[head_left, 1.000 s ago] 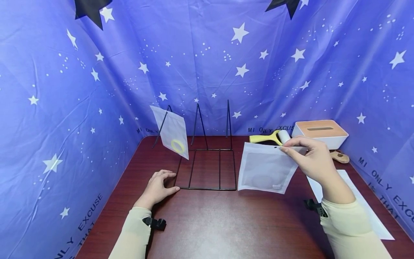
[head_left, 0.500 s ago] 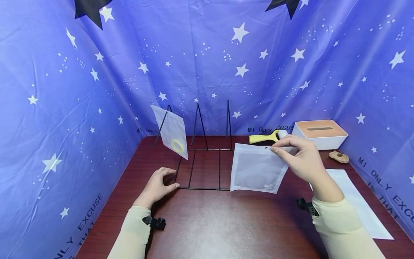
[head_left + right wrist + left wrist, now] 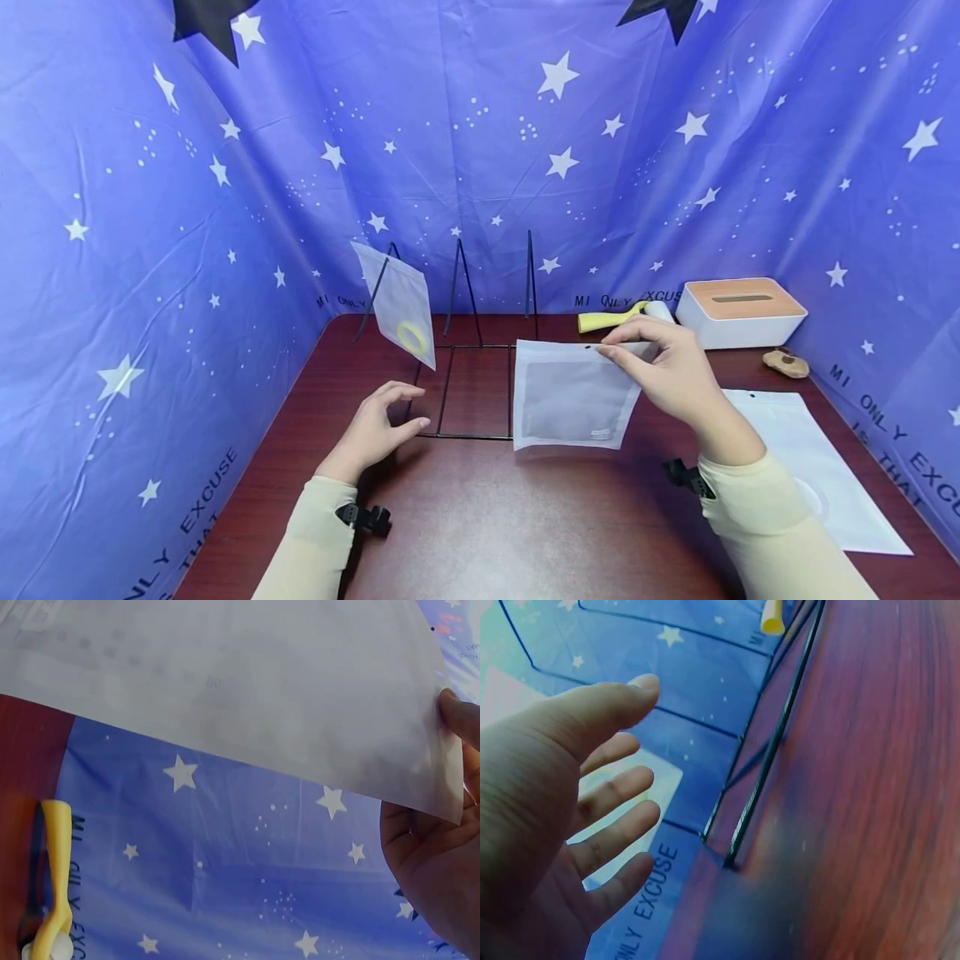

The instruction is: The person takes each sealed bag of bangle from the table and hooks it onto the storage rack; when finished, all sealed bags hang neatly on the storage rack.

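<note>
My right hand pinches the top edge of a white translucent zip bag, beside its small hang hole. The bag hangs down in front of the right side of a black wire display rack. In the right wrist view, thumb and fingers grip the edge of the bag. My left hand is held near the rack's front left corner, fingers spread and holding nothing. In the left wrist view those fingers are apart from the wire. Another bag with a yellow ring inside hangs on the rack's left hook.
A yellow-handled lint roller lies at the back right, near a white tissue box with a wooden lid. A small brown object sits before the box. Another white bag lies flat on the right, partly covered by my right arm.
My right hand has carried the bag leftward, to in front of the rack's right side. My left hand has come off the rack's corner and moved slightly up and right.
</note>
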A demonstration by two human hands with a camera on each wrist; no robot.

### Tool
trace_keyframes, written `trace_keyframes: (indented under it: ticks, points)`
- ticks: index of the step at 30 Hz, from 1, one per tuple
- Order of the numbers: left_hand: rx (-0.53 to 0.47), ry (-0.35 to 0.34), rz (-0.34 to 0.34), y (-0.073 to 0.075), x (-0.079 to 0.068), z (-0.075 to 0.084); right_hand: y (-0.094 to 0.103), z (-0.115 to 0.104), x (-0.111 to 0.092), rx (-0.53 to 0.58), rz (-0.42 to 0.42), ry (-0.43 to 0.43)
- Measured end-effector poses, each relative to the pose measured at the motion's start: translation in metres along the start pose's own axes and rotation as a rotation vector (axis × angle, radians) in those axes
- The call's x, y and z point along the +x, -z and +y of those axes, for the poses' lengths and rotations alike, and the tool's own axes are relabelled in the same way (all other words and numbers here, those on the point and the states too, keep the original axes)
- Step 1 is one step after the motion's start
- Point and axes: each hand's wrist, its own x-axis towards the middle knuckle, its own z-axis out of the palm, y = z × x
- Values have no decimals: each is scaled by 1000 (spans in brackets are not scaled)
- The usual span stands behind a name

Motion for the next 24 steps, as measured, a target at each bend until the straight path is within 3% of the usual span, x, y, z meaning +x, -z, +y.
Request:
trace_keyframes:
  ticks: [15, 24]
  points:
    - [-123, -141, -60, -19, 2, 34, -27, -12, 7, 97, -10, 30]
    - [-187, -128, -93, -29, 2, 46, -40, -16, 16, 178, -40, 70]
